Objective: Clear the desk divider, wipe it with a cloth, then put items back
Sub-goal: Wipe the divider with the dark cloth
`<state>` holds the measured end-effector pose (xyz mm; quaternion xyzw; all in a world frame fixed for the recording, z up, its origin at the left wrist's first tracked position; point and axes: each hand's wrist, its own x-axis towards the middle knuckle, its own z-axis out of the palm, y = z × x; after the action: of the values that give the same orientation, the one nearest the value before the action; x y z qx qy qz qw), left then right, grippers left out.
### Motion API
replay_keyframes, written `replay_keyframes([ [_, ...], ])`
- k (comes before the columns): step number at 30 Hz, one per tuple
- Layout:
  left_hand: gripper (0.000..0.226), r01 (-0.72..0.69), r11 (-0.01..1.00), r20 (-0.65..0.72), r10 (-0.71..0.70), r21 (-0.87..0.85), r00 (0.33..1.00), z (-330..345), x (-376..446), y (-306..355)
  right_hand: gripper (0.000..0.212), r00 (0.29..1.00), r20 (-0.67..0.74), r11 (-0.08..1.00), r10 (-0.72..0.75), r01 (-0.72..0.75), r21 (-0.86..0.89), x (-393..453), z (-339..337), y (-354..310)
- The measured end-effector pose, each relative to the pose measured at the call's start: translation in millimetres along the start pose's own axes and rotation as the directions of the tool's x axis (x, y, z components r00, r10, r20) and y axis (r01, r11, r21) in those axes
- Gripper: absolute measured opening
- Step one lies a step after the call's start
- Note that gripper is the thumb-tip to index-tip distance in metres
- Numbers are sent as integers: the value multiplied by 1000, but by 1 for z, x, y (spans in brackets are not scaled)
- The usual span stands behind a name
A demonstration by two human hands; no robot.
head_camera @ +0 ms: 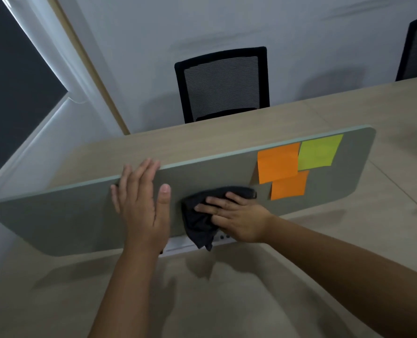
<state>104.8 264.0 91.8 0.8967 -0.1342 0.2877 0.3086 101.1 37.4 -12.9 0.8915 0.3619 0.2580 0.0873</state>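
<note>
On the desk (227,301), the divider (68,220) stood upright; L hand (141,203) lay flat on it, fingers straight. R hand (236,219) pressed dark cloth (197,223) mid-panel w/ fingers spread, near 3 sticky notes (278,162).

Grey divider (80,215) upright, mid-frame; dark cloth (200,223) bunched against its centre; three sticky notes (278,162) stuck upper right.

matt grey divider (80,215), dark cloth (197,223)
</note>
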Motion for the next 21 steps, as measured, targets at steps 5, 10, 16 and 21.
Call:
replay_keyframes([
  [5, 48, 76, 993, -6, -76, 88, 997, -31, -3, -33, 37, 940, 322, 993, -112, 121, -9, -28, 14, -8],
  [10, 50, 123, 977, 2, -125, 173, 992, -64, 2, -74, 23, 983, -148, 993, 108, -114, -33, 29, -31, 4],
  [16, 49, 229, 965, -37, -226, 129, 973, -76, 8, -94, 20, 922, -332, 971, 201, -232, -56, 101, -63, -11],
  [21, 52, 235, 972, -67, -234, 12, 970, -70, 7, -91, 22, 999, -40, 1000, -31, 31, 1, 100, -8, -55],
])
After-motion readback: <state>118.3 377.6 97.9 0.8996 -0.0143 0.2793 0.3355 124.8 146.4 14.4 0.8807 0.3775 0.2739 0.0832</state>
